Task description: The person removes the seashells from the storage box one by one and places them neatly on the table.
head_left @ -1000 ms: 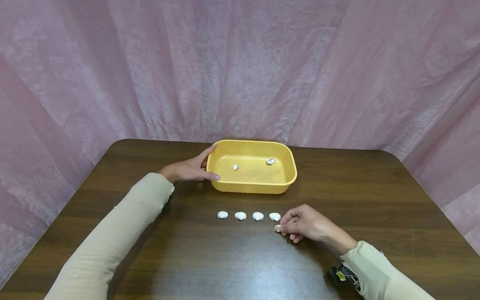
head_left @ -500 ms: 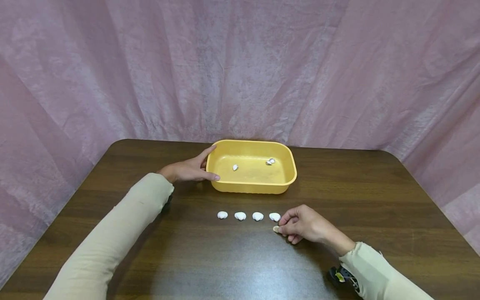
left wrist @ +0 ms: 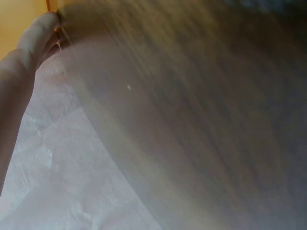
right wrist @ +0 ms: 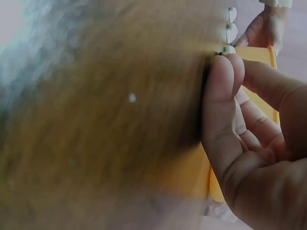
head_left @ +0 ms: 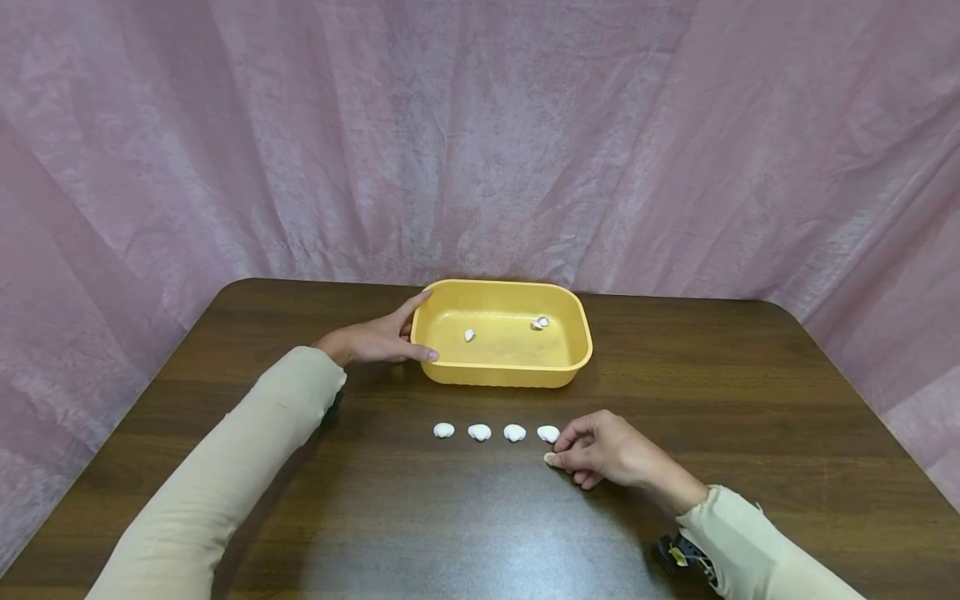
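Observation:
My left hand (head_left: 378, 339) holds the left end of a yellow plastic basin (head_left: 506, 377), its thumb over the near corner and a finger up at the far corner. In the basin lie one white seashell (head_left: 469, 335) on the left and a small cluster of shells (head_left: 538, 323) on the right. My right hand (head_left: 611, 450) pinches a small round cream-yellow piece (head_left: 550, 459) between thumb and index finger, low over the table. Just beyond it is the rightmost shell (head_left: 548, 433) of a row of several white ribbed shells. The right wrist view mostly hides the piece behind the fingertips.
The row runs left through a shell (head_left: 514, 433), another shell (head_left: 479, 432) and an end shell (head_left: 443, 430), evenly spaced in front of the basin. A brown wooden table (head_left: 750, 375) bears everything. Behind its far edge hangs a pink curtain (head_left: 480, 142).
My right hand has slid slightly left with the cream-yellow piece, which now sits a touch nearer the front, below the rightmost shell. My left hand keeps its hold on the basin.

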Available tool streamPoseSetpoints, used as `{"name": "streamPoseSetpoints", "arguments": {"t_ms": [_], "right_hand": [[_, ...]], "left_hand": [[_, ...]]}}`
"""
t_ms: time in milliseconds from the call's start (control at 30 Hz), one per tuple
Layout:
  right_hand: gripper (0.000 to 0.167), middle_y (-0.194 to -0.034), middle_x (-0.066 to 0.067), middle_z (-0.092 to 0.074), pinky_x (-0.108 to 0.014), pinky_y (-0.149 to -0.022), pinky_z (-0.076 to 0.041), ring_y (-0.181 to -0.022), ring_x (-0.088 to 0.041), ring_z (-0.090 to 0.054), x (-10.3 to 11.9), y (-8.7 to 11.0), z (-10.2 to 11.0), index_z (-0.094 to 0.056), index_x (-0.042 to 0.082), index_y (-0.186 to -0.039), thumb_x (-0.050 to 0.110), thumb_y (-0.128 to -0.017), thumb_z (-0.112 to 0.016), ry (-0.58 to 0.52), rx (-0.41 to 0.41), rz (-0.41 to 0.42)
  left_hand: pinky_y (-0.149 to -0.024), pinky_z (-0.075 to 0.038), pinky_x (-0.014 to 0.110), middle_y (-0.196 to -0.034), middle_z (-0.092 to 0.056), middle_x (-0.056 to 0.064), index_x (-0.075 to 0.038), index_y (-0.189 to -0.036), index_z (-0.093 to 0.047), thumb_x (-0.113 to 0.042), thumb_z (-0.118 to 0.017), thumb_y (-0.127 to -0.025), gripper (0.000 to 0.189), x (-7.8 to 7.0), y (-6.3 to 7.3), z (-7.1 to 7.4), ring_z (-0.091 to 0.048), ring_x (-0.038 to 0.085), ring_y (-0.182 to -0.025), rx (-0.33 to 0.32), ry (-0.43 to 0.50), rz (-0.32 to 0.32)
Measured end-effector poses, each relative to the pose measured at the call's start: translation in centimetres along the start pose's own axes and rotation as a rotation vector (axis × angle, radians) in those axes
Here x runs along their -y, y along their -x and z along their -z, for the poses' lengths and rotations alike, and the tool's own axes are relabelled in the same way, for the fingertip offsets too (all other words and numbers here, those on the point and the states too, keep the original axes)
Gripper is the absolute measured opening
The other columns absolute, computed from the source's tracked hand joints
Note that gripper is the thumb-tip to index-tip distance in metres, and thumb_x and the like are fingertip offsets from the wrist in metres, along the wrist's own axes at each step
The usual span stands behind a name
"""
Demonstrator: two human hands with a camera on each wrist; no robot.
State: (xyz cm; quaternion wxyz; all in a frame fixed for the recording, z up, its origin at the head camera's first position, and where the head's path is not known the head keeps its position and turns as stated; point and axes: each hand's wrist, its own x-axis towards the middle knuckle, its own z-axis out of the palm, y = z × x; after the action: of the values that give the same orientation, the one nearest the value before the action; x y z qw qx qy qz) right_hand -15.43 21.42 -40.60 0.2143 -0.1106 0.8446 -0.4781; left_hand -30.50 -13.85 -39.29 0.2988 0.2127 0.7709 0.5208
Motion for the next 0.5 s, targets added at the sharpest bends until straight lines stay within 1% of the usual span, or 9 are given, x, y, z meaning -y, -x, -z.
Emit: {"name": "streamPoseSetpoints", "arguments": {"t_ms": [133, 233, 400, 500], "right_hand": [[0.012, -0.063, -0.001, -0.064, -0.032, -0.052, -0.056, -0.054, -0.010, -0.059, 0.10, 0.00, -0.05, -0.072, 0.001, -0.084, 0.011, -0.087, -0.078, 0.039, -0.015, 0.018], [0.012, -0.062, -0.001, -0.063, -0.032, -0.052, -0.056, -0.054, -0.010, -0.059, 0.14, 0.00, -0.01, -0.072, 0.001, -0.084, 0.010, -0.086, -0.078, 0.043, -0.016, 0.016], [0.012, -0.063, -0.001, -0.063, -0.031, -0.053, -0.056, -0.055, -0.010, -0.058, 0.04, 0.02, 0.09, -0.072, 0.001, -0.084, 0.010, -0.086, -0.078, 0.029, -0.012, 0.007], [0.012, -0.063, -0.001, -0.064, -0.031, -0.052, -0.055, -0.055, -0.010, -0.058, -0.04, 0.02, 0.11, -0.072, 0.000, -0.084, 0.010, -0.086, -0.078, 0.023, -0.011, 0.006]], "left_hand": [[-0.091, -0.046, 0.033, -0.146, -0.045, 0.021, -0.032, -0.159, 0.014, -0.018, -0.074, -0.091, 0.113, -0.05, 0.02, -0.02, -0.053, 0.023, -0.123, -0.010, -0.012, 0.014], [-0.093, -0.045, 0.034, -0.146, -0.045, 0.022, -0.031, -0.159, 0.015, -0.018, -0.074, -0.091, 0.113, -0.06, 0.05, -0.03, -0.052, 0.024, -0.124, -0.006, -0.008, 0.012], [-0.094, -0.046, 0.030, -0.147, -0.044, 0.021, -0.031, -0.159, 0.015, -0.017, -0.075, -0.091, 0.114, -0.06, 0.00, -0.04, -0.051, 0.025, -0.127, -0.004, -0.005, 0.008], [-0.093, -0.046, 0.029, -0.149, -0.042, 0.023, -0.029, -0.159, 0.016, -0.016, -0.075, -0.091, 0.114, -0.10, -0.01, -0.06, -0.049, 0.028, -0.130, 0.003, 0.001, -0.003]]}}
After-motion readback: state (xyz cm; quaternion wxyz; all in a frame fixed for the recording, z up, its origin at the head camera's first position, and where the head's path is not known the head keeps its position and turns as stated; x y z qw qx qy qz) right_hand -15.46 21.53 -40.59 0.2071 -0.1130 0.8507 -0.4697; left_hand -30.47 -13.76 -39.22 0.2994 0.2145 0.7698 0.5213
